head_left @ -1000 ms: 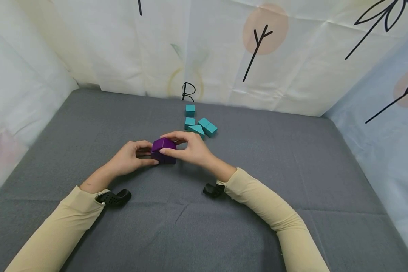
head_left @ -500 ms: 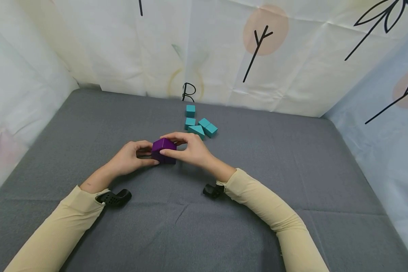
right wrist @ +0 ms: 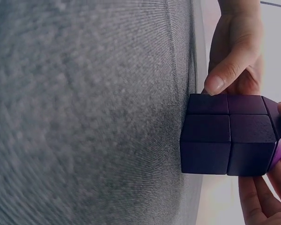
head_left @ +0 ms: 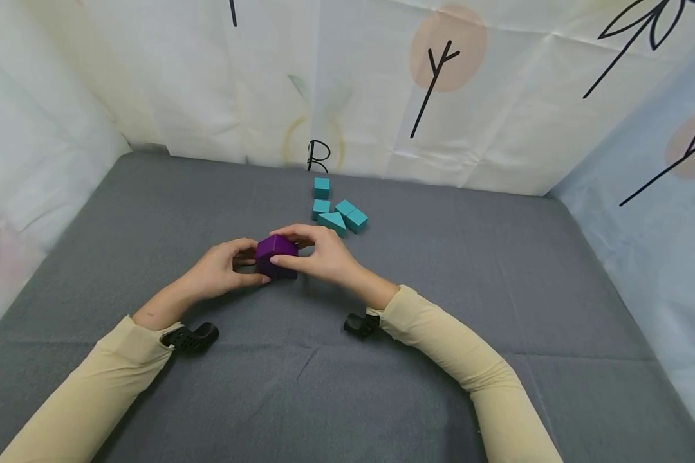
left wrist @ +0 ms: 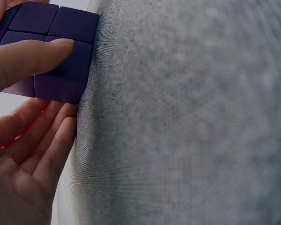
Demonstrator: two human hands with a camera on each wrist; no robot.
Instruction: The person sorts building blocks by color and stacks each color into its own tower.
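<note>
Purple blocks (head_left: 283,271) stand stacked on the grey cloth, two blocks wide and two layers high in the right wrist view. On top sits a purple block with a sloped side (head_left: 277,244). My left hand (head_left: 220,269) holds the lower blocks from the left, its thumb (left wrist: 51,54) on their near face and its other fingers at their far side. From the right, my right hand (head_left: 324,255) pinches the top block between thumb in front and fingers behind. That hand partly hides the stack in the head view.
Several teal blocks (head_left: 321,209), one of them triangular (head_left: 333,222), lie just beyond the right hand. A pale printed curtain (head_left: 370,96) rises at the back edge of the grey-covered table (head_left: 440,289), with cloth walls on both sides.
The top purple block has settled flush with the blocks beneath it; a second ago its front edge looked offset. Both hands stay almost in place, and the head view has shifted slightly.
</note>
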